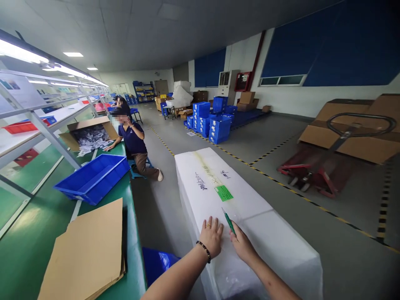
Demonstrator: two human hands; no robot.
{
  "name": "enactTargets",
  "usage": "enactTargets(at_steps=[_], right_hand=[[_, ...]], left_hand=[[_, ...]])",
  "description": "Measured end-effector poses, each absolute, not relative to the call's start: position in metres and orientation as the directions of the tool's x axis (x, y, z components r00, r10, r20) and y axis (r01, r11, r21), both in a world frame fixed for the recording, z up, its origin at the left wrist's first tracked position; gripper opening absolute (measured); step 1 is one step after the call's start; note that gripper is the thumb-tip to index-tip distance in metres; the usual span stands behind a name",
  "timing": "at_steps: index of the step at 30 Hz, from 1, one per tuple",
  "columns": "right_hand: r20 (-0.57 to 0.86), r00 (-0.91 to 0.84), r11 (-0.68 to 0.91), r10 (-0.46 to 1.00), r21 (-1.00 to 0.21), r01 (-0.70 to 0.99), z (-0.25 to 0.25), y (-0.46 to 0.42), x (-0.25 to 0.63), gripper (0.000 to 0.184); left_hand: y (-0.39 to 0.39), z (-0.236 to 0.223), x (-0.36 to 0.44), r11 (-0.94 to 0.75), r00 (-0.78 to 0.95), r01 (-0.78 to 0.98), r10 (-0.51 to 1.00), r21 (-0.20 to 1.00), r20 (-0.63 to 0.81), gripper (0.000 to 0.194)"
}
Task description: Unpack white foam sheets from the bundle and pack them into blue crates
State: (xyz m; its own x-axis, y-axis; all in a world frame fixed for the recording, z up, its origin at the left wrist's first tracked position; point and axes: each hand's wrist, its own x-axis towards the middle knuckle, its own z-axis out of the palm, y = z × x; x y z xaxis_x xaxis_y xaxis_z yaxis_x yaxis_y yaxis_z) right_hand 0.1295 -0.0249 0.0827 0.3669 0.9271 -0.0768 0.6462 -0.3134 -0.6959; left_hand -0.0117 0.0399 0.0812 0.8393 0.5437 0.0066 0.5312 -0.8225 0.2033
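In the head view a long block wrapped in white foam and clear plastic (200, 179) stretches away from me. On its top are handwritten black marks, a yellowish strip of tape (208, 168) and a green label (224, 193). My left hand (212, 237) lies flat on the wrapping with its fingers stretched out, a beaded bracelet at the wrist. Just to the right, my right hand (240, 243) is closed around a green-handled craft knife (229, 221). The knife's thin metal tip points forward, near the label; whether it touches the wrapping I cannot tell.
A green workbench (136, 250) on the left carries flat cardboard sheets (90, 246), a blue bin (93, 179) and an open carton (90, 131). A person (133, 137) sits beside it. Stacked blue crates (209, 121) stand ahead; a red pallet jack (315, 171) and cartons (343, 112) are right.
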Motion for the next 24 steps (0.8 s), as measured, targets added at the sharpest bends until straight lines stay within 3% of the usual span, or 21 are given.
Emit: enactTargets(at_steps=[4, 8, 14, 19, 24], right_hand=[[-0.13, 0.355, -0.327, 0.926, -0.749, 0.577, 0.092, -0.02, 0.141, 0.051], [-0.147, 0.371, -0.371, 0.917, -0.658, 0.655, 0.116, 0.005, 0.155, 0.053], [-0.053, 0.305, -0.292, 0.951, -0.482, 0.826, 0.156, 0.088, 0.163, 0.049], [-0.093, 0.205, -0.224, 0.974, -0.335, 0.915, 0.172, 0.179, 0.161, 0.041], [-0.144, 0.127, -0.159, 0.981, -0.235, 0.959, 0.169, 0.26, 0.153, 0.036]], left_hand=[[0.041, 0.075, -0.007, -0.837, 0.848, 0.494, 0.524, 0.236, 0.085, 0.039], [0.036, 0.071, -0.002, -0.875, 0.884, 0.407, 0.45, 0.261, 0.129, 0.018], [0.028, 0.065, 0.001, -0.906, 0.9, 0.334, 0.388, 0.26, 0.197, 0.015], [0.024, 0.062, -0.01, -0.956, 0.927, 0.244, 0.279, 0.162, 0.251, 0.018], [0.024, 0.053, -0.015, -0.965, 0.908, 0.244, 0.263, 0.098, 0.327, 0.014]])
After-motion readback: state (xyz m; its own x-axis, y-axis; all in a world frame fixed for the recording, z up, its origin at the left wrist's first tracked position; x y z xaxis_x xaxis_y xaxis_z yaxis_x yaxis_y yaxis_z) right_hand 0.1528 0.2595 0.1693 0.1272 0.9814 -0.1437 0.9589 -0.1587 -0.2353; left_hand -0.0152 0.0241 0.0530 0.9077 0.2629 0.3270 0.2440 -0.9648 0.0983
